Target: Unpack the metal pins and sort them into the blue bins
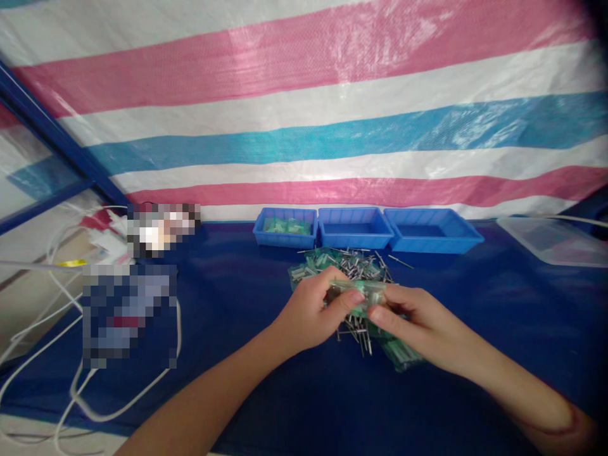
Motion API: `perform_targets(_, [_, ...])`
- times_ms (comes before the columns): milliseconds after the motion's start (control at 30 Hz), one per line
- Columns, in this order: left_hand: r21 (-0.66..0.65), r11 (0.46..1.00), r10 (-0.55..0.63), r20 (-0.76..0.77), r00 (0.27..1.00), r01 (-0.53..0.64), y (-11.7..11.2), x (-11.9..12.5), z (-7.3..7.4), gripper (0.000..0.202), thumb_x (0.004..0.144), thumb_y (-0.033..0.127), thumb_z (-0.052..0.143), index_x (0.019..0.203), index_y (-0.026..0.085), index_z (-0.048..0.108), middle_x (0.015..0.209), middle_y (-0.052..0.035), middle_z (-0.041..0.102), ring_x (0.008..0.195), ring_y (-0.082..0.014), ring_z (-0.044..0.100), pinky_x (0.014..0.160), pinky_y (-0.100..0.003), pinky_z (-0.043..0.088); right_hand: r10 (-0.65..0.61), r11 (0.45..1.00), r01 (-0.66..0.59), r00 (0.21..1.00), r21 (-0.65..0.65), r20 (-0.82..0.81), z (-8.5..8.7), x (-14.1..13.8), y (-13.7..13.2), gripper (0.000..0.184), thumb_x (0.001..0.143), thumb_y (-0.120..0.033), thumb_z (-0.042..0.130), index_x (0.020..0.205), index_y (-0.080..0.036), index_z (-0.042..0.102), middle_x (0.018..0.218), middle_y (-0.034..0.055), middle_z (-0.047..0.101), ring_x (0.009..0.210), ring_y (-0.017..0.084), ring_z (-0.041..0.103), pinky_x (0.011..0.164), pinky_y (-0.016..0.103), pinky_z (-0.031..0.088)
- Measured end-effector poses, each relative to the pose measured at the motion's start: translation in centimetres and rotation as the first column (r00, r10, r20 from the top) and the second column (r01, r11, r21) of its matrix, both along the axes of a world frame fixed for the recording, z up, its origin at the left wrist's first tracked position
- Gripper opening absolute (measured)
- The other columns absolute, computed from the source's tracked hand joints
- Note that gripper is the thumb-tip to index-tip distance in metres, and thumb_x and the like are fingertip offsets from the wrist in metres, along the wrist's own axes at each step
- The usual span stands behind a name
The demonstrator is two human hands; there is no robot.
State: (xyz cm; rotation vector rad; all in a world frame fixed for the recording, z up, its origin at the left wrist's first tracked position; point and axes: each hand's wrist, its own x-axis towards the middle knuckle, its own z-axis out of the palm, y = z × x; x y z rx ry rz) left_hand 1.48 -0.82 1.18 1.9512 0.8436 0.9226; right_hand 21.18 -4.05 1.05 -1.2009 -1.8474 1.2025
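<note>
Between my two hands is a small clear plastic bag (pixel 358 288) with a green tint. My left hand (pixel 319 309) pinches its left side, thumb on top. At its right edge, my right hand (pixel 414 322) grips it between thumb and fingers. What the bag holds is too small to make out. Under and behind my hands lies a heap of loose metal pop rivets (pixel 354 265), partly hidden by them. Several green-tinted plastic bags, one of them a bag at the near right (pixel 403 354), lie among the rivets.
Three blue plastic bins stand at the back: a left bin (pixel 285 239) with green bags inside, a middle bin (pixel 356 240) and a right bin (pixel 437 244). A clear plastic lid (pixel 546 240) lies at the right. White cables (pixel 179 329) and blurred objects occupy the left of the blue table (pixel 294 411).
</note>
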Motion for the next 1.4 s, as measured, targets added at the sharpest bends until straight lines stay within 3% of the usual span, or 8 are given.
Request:
perform_targets(267, [0.475, 0.878, 0.095, -0.061, 0.994, -0.055, 0.0, 0.1, -0.4, 0.019, 0.093, 0.032, 0.053, 0.095, 0.020, 0.067, 0.087, -0.0046, 0.066, 0.083, -0.0153, 0.061, 0.077, -0.028, 0.046, -0.033, 0.816, -0.234, 0.894, -0.528, -0.448, -0.1, -0.5, -0.2, 0.073, 0.085, -0.076, 0.017, 0.068, -0.017, 0.057, 0.048, -0.0039, 0.038, 0.044, 0.009, 0.027, 0.046, 0.024, 0.018])
perform_targets(600, [0.624, 0.777, -0.047, -0.073, 0.996, 0.082, 0.2, 0.0, -0.2, 0.011, 0.091, 0.028, 0.059, 0.094, 0.024, 0.069, 0.102, -0.0040, 0.067, 0.102, -0.0174, 0.059, 0.095, -0.035, 0.043, -0.215, 0.761, -0.189, 0.829, -0.621, -0.516, 0.0, -0.6, 0.0, 0.036, 0.082, -0.051, 0.058, 0.068, -0.019, 0.048, 0.049, -0.0065, 0.035, 0.046, 0.007, 0.020, 0.045, 0.023, 0.015])
perform_targets(733, [0.651, 0.758, -0.037, -0.015, 0.999, 0.038, -0.1, 0.0, 0.0, 0.040, 0.079, 0.048, 0.068, 0.111, 0.025, 0.062, 0.119, -0.0101, 0.056, 0.112, -0.0242, 0.053, 0.098, -0.040, 0.043, -0.209, 0.893, -0.023, 0.863, -0.449, -0.461, 0.1, 0.0, 0.1, 0.029, 0.084, -0.047, 0.059, 0.076, -0.019, 0.054, 0.055, -0.0054, 0.037, 0.048, 0.008, 0.028, 0.045, 0.023, 0.023])
perform_targets(833, [0.555, 0.828, 0.046, 0.081, 0.996, -0.083, -0.2, -0.1, 0.1, 0.056, 0.080, 0.052, 0.065, 0.126, 0.024, 0.049, 0.128, -0.0135, 0.048, 0.117, -0.0268, 0.048, 0.095, -0.041, 0.044, -0.219, 0.976, 0.211, 0.937, -0.060, -0.271, 0.2, 0.6, 0.2, 0.022, 0.089, -0.041, 0.056, 0.082, -0.020, 0.059, 0.068, -0.0003, 0.050, 0.057, 0.012, 0.042, 0.051, 0.025, 0.034])
perform_targets(900, [0.386, 0.908, 0.124, 0.128, 0.984, -0.164, -0.2, -0.1, 0.2, 0.044, 0.088, 0.049, 0.055, 0.122, 0.021, 0.051, 0.121, -0.0131, 0.052, 0.107, -0.0233, 0.052, 0.088, -0.037, 0.046, -0.256, 0.913, 0.276, 0.961, 0.302, -0.105, 0.2, 0.9, 0.3, 0.013, 0.090, -0.033, 0.055, 0.087, -0.022, 0.062, 0.080, 0.0033, 0.057, 0.069, 0.016, 0.052, 0.060, 0.029, 0.042])
perform_targets(1033, [-0.113, 0.993, 0.038, 0.099, 0.994, -0.027, 0.1, -0.1, 0.0, 0.053, 0.097, 0.055, 0.028, 0.083, 0.015, 0.061, 0.076, -0.0040, 0.060, 0.063, -0.0122, 0.051, 0.061, -0.026, 0.042, -0.320, 0.627, 0.100, 0.937, 0.773, 0.138, -0.2, 1.4, 0.1, 0.026, 0.089, -0.017, 0.055, 0.112, -0.024, 0.062, 0.094, 0.0072, 0.060, 0.083, 0.020, 0.059, 0.070, 0.032, 0.048])
perform_targets(1167, [-0.366, 0.926, -0.073, 0.067, 0.995, 0.093, 0.1, 0.2, -0.4, 0.071, 0.091, 0.068, 0.019, 0.062, 0.015, 0.056, 0.053, 0.0005, 0.047, 0.052, -0.0104, 0.043, 0.051, -0.024, 0.033, -0.380, 0.472, -0.098, 0.874, 0.876, 0.302, -0.9, 1.9, -0.1, 0.043, 0.088, -0.015, 0.056, 0.129, -0.028, 0.056, 0.092, 0.0060, 0.061, 0.077, 0.017, 0.060, 0.065, 0.029, 0.049])
perform_targets(1400, [-0.494, 0.853, -0.069, 0.211, 0.975, 0.167, -0.1, 0.9, -0.2, 0.043, 0.079, 0.057, 0.061, 0.077, 0.016, 0.052, 0.061, 0.0048, 0.043, 0.054, -0.0074, 0.040, 0.050, -0.021, 0.029, -0.381, 0.459, -0.081, 0.882, 0.885, 0.278, -1.2, 1.8, 0.0, 0.051, 0.085, -0.013, 0.061, 0.132, -0.030, 0.053, 0.096, 0.0050, 0.062, 0.082, 0.018, 0.062, 0.071, 0.030, 0.050])
